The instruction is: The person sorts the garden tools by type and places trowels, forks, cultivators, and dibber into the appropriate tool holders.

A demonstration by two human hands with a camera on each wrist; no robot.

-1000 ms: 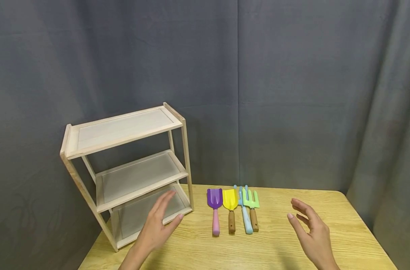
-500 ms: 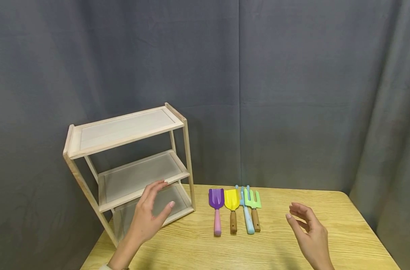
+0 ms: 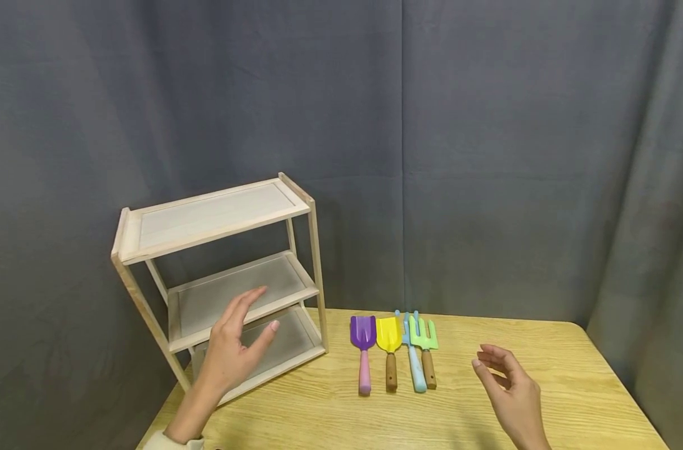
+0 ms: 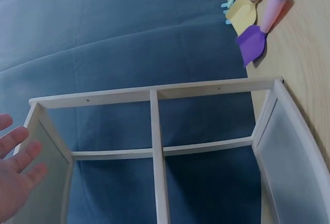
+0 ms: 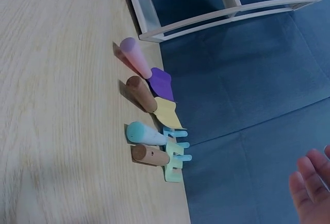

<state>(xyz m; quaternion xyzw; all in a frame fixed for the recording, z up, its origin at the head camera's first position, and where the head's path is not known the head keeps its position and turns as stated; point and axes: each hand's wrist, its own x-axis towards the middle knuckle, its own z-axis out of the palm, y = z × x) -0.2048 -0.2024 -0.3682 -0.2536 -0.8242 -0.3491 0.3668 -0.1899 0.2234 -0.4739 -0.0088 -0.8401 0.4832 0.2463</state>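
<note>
My left hand (image 3: 229,353) is raised in front of the wooden shelf rack (image 3: 217,240), fingers extended and thumb apart, holding nothing. Over the right part of the table hovers my right hand (image 3: 512,390), its fingers loosely bent around nothing. Between the hands, garden tools lie in a row. They are a purple shovel (image 3: 363,332) with a pink handle, a yellow shovel (image 3: 388,334) with a brown handle, a light blue fork (image 3: 415,369) and a green fork (image 3: 425,337) with a brown handle. The green fork partly covers the blue one.
The three-tier rack stands at the left of the wooden table (image 3: 341,419), its middle shelf (image 3: 206,306) behind my left hand. A grey curtain (image 3: 487,156) hangs along the table's back edge and down both sides.
My left hand has risen and moved left, from before the bottom shelf to the middle shelf's level. My right hand has dropped slightly. The tools lie as before; the view has shifted a little.
</note>
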